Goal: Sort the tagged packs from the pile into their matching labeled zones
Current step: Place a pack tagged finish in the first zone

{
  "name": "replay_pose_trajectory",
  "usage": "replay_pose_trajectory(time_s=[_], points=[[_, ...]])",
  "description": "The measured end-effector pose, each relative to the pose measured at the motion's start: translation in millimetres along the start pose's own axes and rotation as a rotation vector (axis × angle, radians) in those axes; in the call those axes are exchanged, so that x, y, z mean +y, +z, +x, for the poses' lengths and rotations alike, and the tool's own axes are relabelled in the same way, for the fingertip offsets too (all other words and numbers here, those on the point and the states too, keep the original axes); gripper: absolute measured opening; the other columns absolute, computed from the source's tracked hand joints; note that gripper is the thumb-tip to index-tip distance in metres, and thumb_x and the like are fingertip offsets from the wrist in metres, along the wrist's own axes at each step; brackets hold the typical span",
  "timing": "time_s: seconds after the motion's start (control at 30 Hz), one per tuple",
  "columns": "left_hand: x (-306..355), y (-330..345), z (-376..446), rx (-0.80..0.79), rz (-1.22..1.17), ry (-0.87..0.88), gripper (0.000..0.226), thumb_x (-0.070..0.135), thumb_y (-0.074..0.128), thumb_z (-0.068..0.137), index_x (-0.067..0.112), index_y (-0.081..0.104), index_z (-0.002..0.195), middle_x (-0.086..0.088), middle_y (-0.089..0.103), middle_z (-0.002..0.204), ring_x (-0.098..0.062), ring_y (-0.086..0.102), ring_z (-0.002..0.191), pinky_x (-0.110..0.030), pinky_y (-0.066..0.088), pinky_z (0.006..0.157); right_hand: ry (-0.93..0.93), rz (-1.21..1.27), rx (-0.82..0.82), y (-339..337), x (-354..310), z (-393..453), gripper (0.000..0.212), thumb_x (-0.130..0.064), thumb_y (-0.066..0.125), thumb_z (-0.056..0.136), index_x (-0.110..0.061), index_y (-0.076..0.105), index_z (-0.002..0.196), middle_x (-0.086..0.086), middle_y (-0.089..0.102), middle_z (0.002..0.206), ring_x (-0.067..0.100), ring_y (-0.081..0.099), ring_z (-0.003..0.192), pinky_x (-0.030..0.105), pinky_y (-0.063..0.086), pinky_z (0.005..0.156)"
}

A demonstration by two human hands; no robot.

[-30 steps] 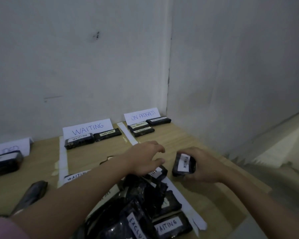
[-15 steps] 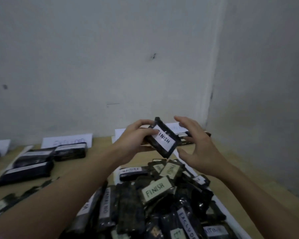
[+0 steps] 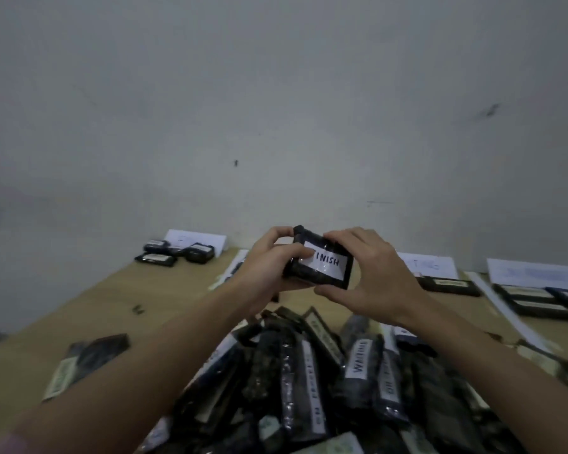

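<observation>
A black pack with a white FINISH tag [image 3: 322, 267] is held up above the table in both hands. My left hand [image 3: 269, 270] grips its left end, thumb over the tag's first letter. My right hand [image 3: 371, 276] curls round its right end, fingers on top and thumb below. Beneath my forearms lies the pile of black tagged packs [image 3: 325, 381]; one tag there reads WAITING. A blurred zone label card [image 3: 197, 239] stands at the back left with three packs [image 3: 174, 253] before it.
More white label cards stand against the wall at the right [image 3: 430, 265] and far right [image 3: 535, 273], with dark packs [image 3: 450, 285] laid before them. White tape strips [image 3: 505, 309] divide the wooden table. A single pack [image 3: 89, 358] lies apart at the left.
The view swung left, so a further zone card at the back left came into sight. My right hand closed onto the FINISH pack, which now sits more level between both hands.
</observation>
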State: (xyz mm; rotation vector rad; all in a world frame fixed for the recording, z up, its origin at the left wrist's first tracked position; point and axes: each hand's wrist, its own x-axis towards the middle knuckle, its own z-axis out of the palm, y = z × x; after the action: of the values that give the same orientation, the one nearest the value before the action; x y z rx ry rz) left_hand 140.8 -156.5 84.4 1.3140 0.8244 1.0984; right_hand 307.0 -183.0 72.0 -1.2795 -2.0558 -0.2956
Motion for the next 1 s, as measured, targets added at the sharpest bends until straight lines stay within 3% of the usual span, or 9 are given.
replay_pose_trajectory(time_s=[0.07, 0.2, 0.3, 0.47, 0.63, 0.87, 1.0], points=[[2.9, -33.4, -1.8, 0.044, 0.09, 0.011, 0.026, 0.006, 0.059, 0.086, 0.012, 0.054, 0.111, -0.01, 0.065, 0.094, -0.023, 0.067, 0.08, -0.04, 0.058, 0.073, -0.05, -0.028, 0.007, 19.9, -13.4, 19.8, 0.069, -0.056, 0.06, 0.063, -0.015, 0.056, 0.118, 0.0, 0.061, 0.107, 0.023, 0.053, 0.096, 0.04, 0.046, 0.078], [7.3, -109.7, -0.7, 0.159, 0.332, 0.027, 0.026, 0.024, 0.056, 0.09, 0.016, 0.054, 0.115, -0.004, 0.064, 0.108, -0.015, 0.064, 0.096, -0.028, 0.052, 0.076, -0.069, -0.037, -0.099, 60.6, -39.9, 64.4, 0.068, -0.051, 0.065, 0.067, -0.018, 0.051, 0.125, -0.001, 0.057, 0.116, 0.023, 0.048, 0.106, 0.037, 0.038, 0.085], [3.9, -170.3, 2.8, 0.262, 0.504, 0.044, 0.017, 0.024, 0.056, 0.091, 0.021, 0.055, 0.108, 0.001, 0.063, 0.103, -0.014, 0.061, 0.099, -0.03, 0.046, 0.083, -0.045, -0.061, -0.22, 95.8, -54.5, 104.7, 0.067, -0.049, 0.069, 0.073, -0.022, 0.045, 0.129, -0.002, 0.052, 0.121, 0.02, 0.045, 0.11, 0.036, 0.036, 0.09], [-10.9, -254.6, 19.0, 0.327, 0.74, 0.027, 0.019, 0.015, 0.059, 0.088, 0.018, 0.057, 0.107, 0.002, 0.06, 0.098, -0.013, 0.057, 0.09, -0.019, 0.042, 0.069, 0.024, -0.051, -0.359, 173.3, -69.7, 169.6, 0.062, -0.047, 0.07, 0.073, -0.02, 0.047, 0.124, 0.001, 0.053, 0.118, 0.021, 0.046, 0.108, 0.038, 0.04, 0.091], [-34.1, -312.9, 48.5, 0.264, 0.98, -0.013, 0.031, 0.017, 0.062, 0.085, 0.018, 0.055, 0.115, -0.001, 0.059, 0.112, -0.016, 0.056, 0.107, -0.023, 0.042, 0.089, 0.082, -0.04, -0.458, 263.7, -77.3, 211.3, 0.065, -0.046, 0.072, 0.073, -0.014, 0.048, 0.125, 0.006, 0.05, 0.121, 0.024, 0.047, 0.11, 0.038, 0.043, 0.092], [-66.0, -347.0, 91.7, 0.117, 1.201, 0.054, 0.042, 0.021, 0.058, 0.088, 0.014, 0.048, 0.128, 0.0, 0.052, 0.128, -0.012, 0.046, 0.119, -0.014, 0.031, 0.09, 0.165, -0.051, -0.569, 353.2, -58.4, 235.0, 0.062, -0.043, 0.07, 0.076, -0.011, 0.048, 0.125, 0.008, 0.04, 0.124, 0.024, 0.044, 0.111, 0.034, 0.043, 0.091], [-81.8, -353.4, 105.4, 0.08, 1.23, 0.056, 0.044, 0.022, 0.057, 0.089, 0.015, 0.045, 0.13, 0.0, 0.049, 0.132, -0.012, 0.045, 0.12, -0.019, 0.033, 0.097, 0.161, -0.045, -0.589, 377.4, -53.9, 236.5, 0.062, -0.044, 0.067, 0.079, -0.011, 0.047, 0.127, 0.008, 0.04, 0.128, 0.023, 0.038, 0.119, 0.035, 0.041, 0.095]])
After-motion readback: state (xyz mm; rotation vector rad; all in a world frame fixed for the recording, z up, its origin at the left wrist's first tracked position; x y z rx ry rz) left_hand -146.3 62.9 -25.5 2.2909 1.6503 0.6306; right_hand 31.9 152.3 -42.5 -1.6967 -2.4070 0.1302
